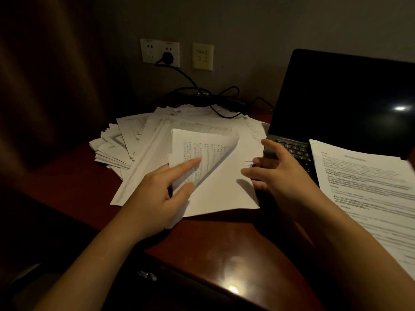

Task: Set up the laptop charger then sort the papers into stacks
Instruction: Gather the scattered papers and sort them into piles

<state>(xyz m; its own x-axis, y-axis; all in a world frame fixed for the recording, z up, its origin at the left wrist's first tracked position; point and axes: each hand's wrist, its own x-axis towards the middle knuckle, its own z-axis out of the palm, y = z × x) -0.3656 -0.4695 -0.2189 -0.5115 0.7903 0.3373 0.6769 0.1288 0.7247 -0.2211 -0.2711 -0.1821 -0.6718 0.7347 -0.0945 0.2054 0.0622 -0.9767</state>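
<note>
**Paper is thin and limp: we lift it by a corner**

White sheets (215, 176) lie heaped on the worktop (202, 239) left of the laptop (336, 97); the charger plug (167, 57) sits in the wall socket. Our left hand (157, 194) pinches the curled top sheet between thumb and forefinger. Our right hand (280, 173) hovers open, holding nothing. We judge each sheet light, floppy, slippery on its neighbours and easily creased, so an edge grip suits best.

One head-worn wide-angle view looks forward and down, close over the desk (224, 243); wall (247, 30) behind.
</note>
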